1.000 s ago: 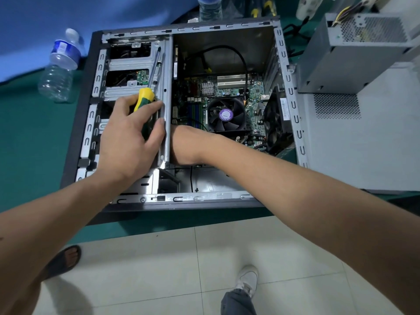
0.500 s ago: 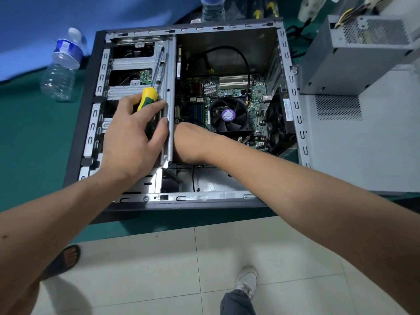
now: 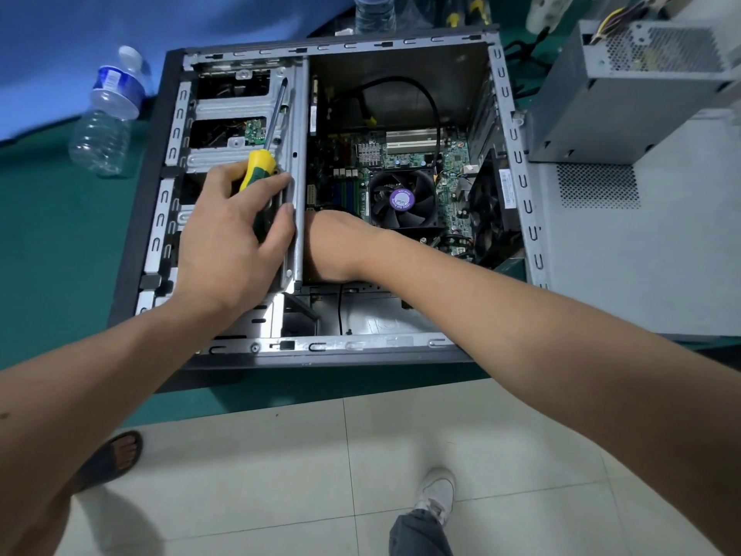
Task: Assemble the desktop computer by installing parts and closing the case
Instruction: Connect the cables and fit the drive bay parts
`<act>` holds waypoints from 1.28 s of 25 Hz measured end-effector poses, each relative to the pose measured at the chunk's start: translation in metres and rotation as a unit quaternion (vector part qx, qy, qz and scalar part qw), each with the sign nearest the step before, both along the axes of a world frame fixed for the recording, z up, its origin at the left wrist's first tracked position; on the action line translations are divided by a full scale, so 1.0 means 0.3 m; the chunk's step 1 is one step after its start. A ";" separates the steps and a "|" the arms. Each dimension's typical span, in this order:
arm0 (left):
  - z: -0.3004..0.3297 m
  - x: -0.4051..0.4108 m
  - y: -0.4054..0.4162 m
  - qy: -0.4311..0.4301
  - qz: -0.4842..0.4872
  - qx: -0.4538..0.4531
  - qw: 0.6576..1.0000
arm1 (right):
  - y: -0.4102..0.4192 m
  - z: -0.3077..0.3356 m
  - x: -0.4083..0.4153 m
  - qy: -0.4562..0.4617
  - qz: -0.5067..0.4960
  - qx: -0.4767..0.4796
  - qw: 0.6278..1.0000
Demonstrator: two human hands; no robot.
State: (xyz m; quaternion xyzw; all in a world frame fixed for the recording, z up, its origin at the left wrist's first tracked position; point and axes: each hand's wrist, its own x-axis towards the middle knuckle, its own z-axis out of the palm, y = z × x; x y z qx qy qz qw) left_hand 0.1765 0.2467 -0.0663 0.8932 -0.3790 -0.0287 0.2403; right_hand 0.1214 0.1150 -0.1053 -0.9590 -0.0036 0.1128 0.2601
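Nearest, at 7 o'clock, the left hand [image 3: 232, 242] grasps the screwdriver [image 3: 262, 162] against the case [image 3: 517, 162] cage, the right hand [image 3: 337, 246], grip hidden, reaches inside at centre, and the loose shaft could slip toward the board [image 3: 405, 154] beyond.

Even, fairly bright indoor light; soft shadows on the floor tiles [image 3: 280, 467]; wide-angle bending and slight blur at edges.

The case [image 3: 521, 186] I'm working in is bare, dull grey metal. My screwdriver [image 3: 256, 170] has a glossy plastic grip and shiny steel shaft. The bottle [image 3: 106, 122] is clear, crinkled plastic.
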 end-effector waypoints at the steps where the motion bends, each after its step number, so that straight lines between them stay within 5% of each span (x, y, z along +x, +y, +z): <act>1: 0.001 0.000 -0.001 0.000 0.000 0.000 1.000 | -0.004 -0.001 0.001 0.013 0.004 0.022 1.000; 7: 0.000 0.000 -0.001 0.000 0.002 0.002 1.000 | -0.017 -0.002 -0.003 -0.011 -0.045 -0.024 0.999; 12: 0.001 0.002 0.000 0.004 0.003 0.004 1.000 | -0.015 0.006 0.007 0.031 0.014 0.045 0.998; 18: 0.006 0.002 0.003 0.003 0.001 0.004 1.000 | 0.002 0.007 -0.001 0.002 -0.006 -0.015 1.000; 26: 0.007 0.003 0.001 0.001 -0.002 0.002 1.000 | -0.014 0.021 -0.001 0.021 -0.026 0.032 0.999; 32: 0.008 0.004 0.002 -0.003 -0.002 0.000 1.000 | 0.018 0.032 0.009 -0.001 0.000 -0.030 1.000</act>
